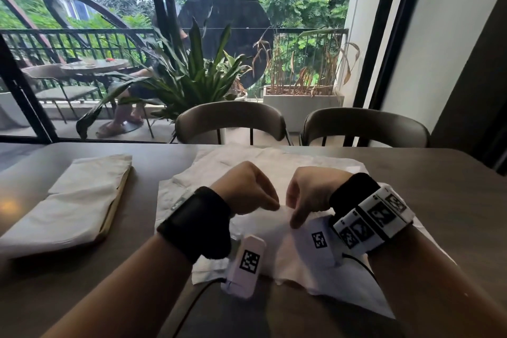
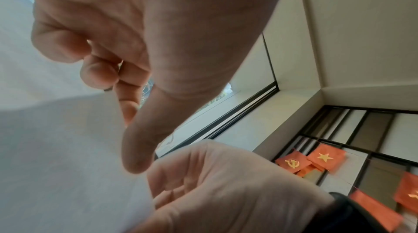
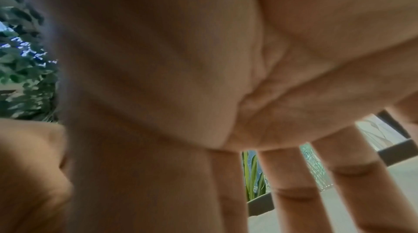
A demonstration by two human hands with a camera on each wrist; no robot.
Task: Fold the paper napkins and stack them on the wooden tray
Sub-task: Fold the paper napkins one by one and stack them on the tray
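A raised fold of a white paper napkin (image 1: 279,217) is pinched by the left hand (image 1: 244,189) between thumb and curled fingers, as is shown in the left wrist view, where the thumb (image 2: 144,140) is pressed against the white sheet. Just beside it, the same fold is held by the right hand (image 1: 310,192), its thumb pointed down onto the paper; in the right wrist view its fingers (image 3: 294,192) are seen stretched downward and spread apart. The napkin is laid open on the counter (image 1: 452,200) under both hands, over further spread white napkins (image 1: 208,173). To the left, well apart, a stack of folded napkins (image 1: 71,206) is carried on the wooden tray (image 1: 115,208). Beyond the counter, two chairs (image 1: 230,118) are set before a window.
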